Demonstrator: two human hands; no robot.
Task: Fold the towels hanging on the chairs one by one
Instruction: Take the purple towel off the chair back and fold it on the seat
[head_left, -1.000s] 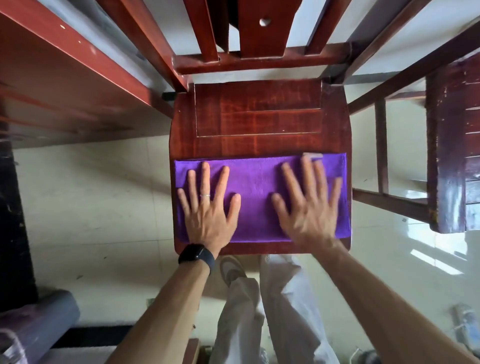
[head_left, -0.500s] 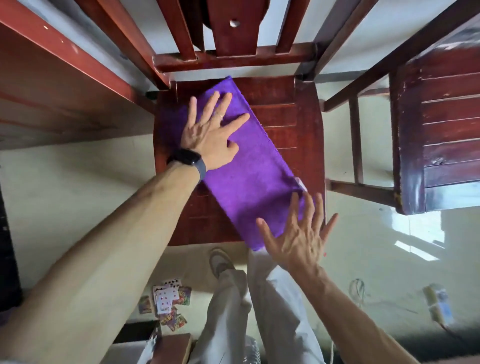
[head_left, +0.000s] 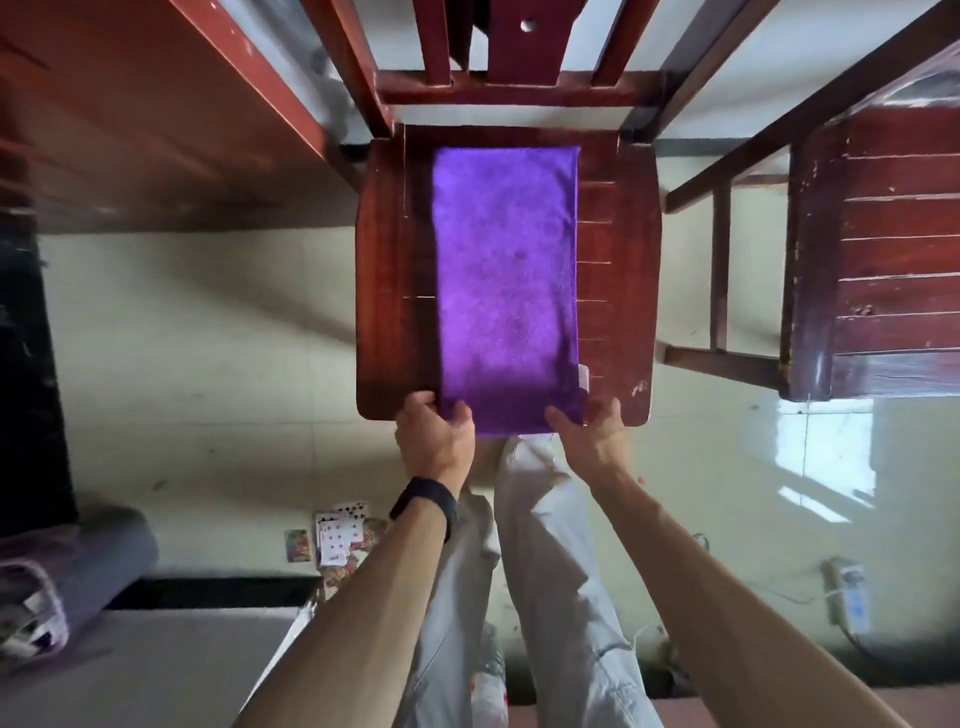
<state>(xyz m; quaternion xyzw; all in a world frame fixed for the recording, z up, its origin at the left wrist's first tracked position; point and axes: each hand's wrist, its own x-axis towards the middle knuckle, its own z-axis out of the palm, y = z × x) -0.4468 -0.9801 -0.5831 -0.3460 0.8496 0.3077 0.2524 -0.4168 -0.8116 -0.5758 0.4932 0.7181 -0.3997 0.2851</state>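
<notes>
both hands grip the near end of the purple towel (head_left: 506, 270) — left hand (head_left: 435, 435) pinches its lower-left corner, right hand (head_left: 589, 432) its lower-right corner. towel lies flat and lengthwise on the wooden chair seat (head_left: 387, 270) at frame centre, near edge hanging over the front. playing cards (head_left: 337, 535) lie on the floor at lower left of centre.

Purple towel (head_left: 506, 280) on a red-brown chair (head_left: 384, 270), black wristband (head_left: 425, 506), pale floor (head_left: 197, 338).

Black wristband (head_left: 423, 506) behind the left hand (head_left: 435, 439), bare forearms (head_left: 727, 597), pale grey trousers (head_left: 550, 571)
</notes>
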